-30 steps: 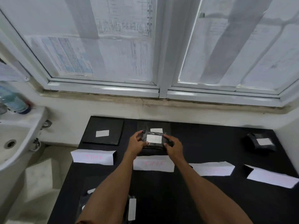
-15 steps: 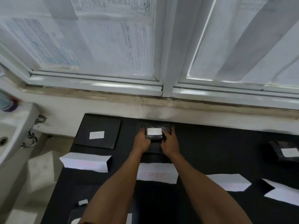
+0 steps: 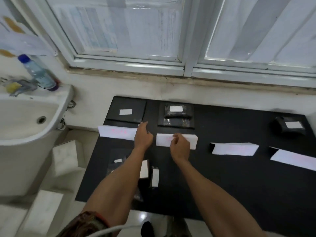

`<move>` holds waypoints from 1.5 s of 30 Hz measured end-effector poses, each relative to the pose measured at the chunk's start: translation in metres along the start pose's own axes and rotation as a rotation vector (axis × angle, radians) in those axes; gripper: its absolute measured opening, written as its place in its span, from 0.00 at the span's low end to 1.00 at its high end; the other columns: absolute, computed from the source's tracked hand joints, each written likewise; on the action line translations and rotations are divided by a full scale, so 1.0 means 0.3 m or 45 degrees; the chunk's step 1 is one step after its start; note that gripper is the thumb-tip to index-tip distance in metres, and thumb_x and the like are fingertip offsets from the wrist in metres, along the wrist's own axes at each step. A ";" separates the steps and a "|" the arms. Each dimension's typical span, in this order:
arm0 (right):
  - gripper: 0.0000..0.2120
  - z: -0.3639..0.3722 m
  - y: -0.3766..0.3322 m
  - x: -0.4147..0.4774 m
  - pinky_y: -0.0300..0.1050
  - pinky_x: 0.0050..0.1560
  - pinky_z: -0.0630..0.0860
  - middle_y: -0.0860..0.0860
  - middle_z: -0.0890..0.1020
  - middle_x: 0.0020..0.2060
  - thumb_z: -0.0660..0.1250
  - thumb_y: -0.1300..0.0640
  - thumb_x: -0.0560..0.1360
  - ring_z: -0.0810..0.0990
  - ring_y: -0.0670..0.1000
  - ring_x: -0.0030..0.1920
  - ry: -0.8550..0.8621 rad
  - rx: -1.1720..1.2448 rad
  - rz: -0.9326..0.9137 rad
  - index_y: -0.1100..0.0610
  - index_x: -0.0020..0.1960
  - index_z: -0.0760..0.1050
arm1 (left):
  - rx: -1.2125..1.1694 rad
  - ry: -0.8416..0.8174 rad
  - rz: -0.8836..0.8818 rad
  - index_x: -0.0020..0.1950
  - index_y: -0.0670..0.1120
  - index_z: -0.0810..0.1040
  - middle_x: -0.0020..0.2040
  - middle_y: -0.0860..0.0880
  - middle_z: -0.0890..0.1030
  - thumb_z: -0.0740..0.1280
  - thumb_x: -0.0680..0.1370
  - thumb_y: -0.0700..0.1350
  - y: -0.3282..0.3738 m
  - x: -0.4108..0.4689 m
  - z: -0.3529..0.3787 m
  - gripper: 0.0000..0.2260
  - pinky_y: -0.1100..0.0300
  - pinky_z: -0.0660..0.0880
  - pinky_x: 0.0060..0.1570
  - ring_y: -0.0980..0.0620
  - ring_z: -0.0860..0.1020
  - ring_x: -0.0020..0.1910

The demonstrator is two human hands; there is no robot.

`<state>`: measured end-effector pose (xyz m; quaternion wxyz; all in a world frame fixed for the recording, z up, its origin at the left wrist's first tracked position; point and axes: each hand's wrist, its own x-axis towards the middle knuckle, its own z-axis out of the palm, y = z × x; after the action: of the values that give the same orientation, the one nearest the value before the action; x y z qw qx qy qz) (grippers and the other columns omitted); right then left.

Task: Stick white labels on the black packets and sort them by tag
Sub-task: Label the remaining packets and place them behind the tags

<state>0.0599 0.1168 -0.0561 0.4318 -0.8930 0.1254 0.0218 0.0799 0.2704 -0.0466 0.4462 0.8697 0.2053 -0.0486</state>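
Both hands hang empty over the middle of the black worktop [image 3: 239,177]: the left hand [image 3: 143,136] with fingers stretched out, the right hand [image 3: 179,145] loosely curled above a white tag [image 3: 177,141]. A labelled black packet [image 3: 176,111] lies on a pile at the far edge, another flat packet [image 3: 126,111] sits at the far left corner, and a crumpled packet [image 3: 290,126] near the right edge. Loose labels [image 3: 155,175], blurred, seem to lie by the near edge

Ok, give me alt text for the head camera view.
Two bare, empty hands, left hand and right hand, hover over a black table. Beyond them, labelled black packets sit behind white paper tags. A sink stands left.
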 end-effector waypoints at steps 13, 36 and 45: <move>0.16 0.211 0.163 -0.590 0.47 0.54 0.75 0.55 0.79 0.55 0.64 0.58 0.73 0.78 0.57 0.57 -0.309 -0.313 0.300 0.55 0.60 0.75 | 0.034 0.037 0.028 0.71 0.47 0.69 0.77 0.47 0.62 0.60 0.78 0.35 -0.363 -0.444 -0.119 0.22 0.49 0.60 0.74 0.50 0.55 0.78; 0.17 -0.043 0.227 -0.500 0.27 0.43 0.72 0.48 0.79 0.40 0.71 0.68 0.63 0.77 0.41 0.38 0.000 0.141 -0.213 0.57 0.51 0.83 | -0.361 -0.333 -0.038 0.71 0.50 0.70 0.63 0.47 0.73 0.70 0.75 0.41 -0.190 -0.456 -0.043 0.25 0.55 0.71 0.60 0.50 0.71 0.64; 0.17 -0.221 0.123 -0.438 0.37 0.49 0.80 0.48 0.84 0.48 0.74 0.67 0.66 0.84 0.45 0.49 -0.036 0.461 -0.289 0.53 0.51 0.81 | -0.936 -0.711 -0.062 0.60 0.42 0.79 0.57 0.37 0.80 0.68 0.74 0.30 -0.019 -0.478 -0.063 0.16 0.51 0.81 0.51 0.43 0.81 0.54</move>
<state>-0.0807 0.0704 -0.0236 0.5865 -0.8089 0.0197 -0.0373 -0.0548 0.2434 -0.0012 0.7618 0.6025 0.1011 -0.2154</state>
